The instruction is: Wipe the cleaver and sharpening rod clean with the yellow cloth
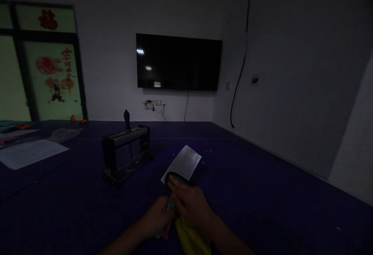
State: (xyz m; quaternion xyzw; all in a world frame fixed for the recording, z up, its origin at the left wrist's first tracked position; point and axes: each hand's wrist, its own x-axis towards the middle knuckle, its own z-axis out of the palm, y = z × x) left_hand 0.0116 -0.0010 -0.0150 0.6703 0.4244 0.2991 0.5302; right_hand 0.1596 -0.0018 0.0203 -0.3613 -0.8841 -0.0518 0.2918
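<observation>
A cleaver with a broad metal blade (184, 161) points away from me, its blade tilted up to the right. My left hand (159, 216) is closed around its handle (169, 203), of which a pale patterned bit shows. The fingers of my right hand (189, 202) lie over a dark, oval-edged object (171, 177) at the lower end of the blade; its kind cannot be made out. A yellow cloth (190, 235) hangs beneath my right hand. Left of the blade stands a clear-sided knife block (131, 130) with a dark frame and a black knife handle (126, 119) sticking up from it.
The dark blue tabletop (262, 200) reaches the walls. Printed paper (32, 153) and a clear plastic bag (64, 133) lie at the left, with small orange items (73, 118) farther back. Small white scraps lie past the blade. A television (179, 62) and hanging cable (239, 76) are on the walls.
</observation>
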